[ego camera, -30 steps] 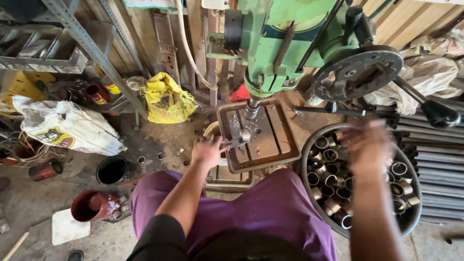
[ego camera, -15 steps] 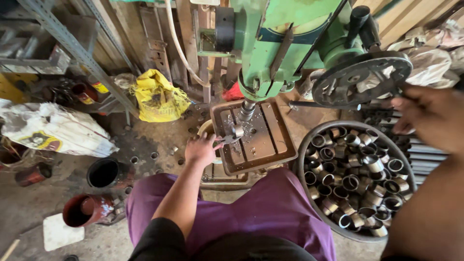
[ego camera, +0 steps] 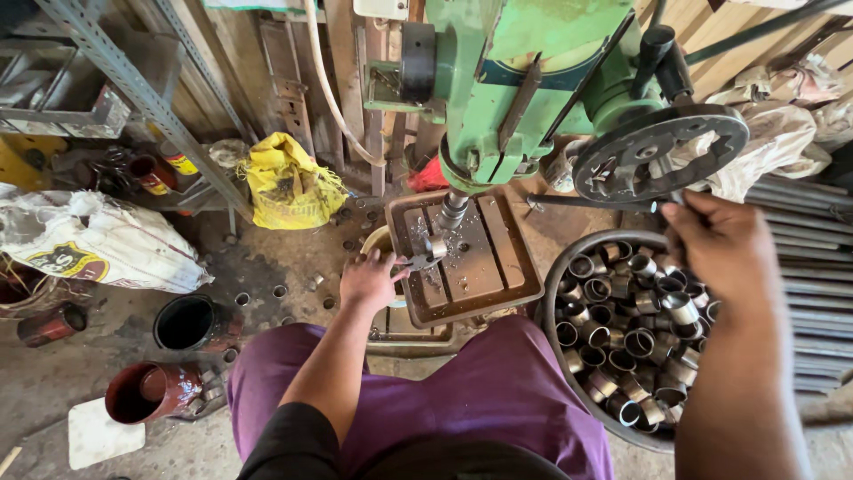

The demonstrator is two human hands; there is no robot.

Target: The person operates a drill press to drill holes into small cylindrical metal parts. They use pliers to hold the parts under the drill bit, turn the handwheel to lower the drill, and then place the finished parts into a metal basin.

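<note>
Right hand has come back up from over the basin since a second ago and now sits at the feed handle of the green drill press, fingers curled round it — grip looks closed, though the rod end itself is hidden by the hand. Left hand has barely shifted: at the edge of the drill table, fingers closed on a plier-like holder that pins a small metal ring directly under the spindle. Holder keeps fingers off the bit. Basin of metal ring sleeves sits just right of the table, within reach of the right hand. Loose rings litter the floor on the left, near the black can.
</note>
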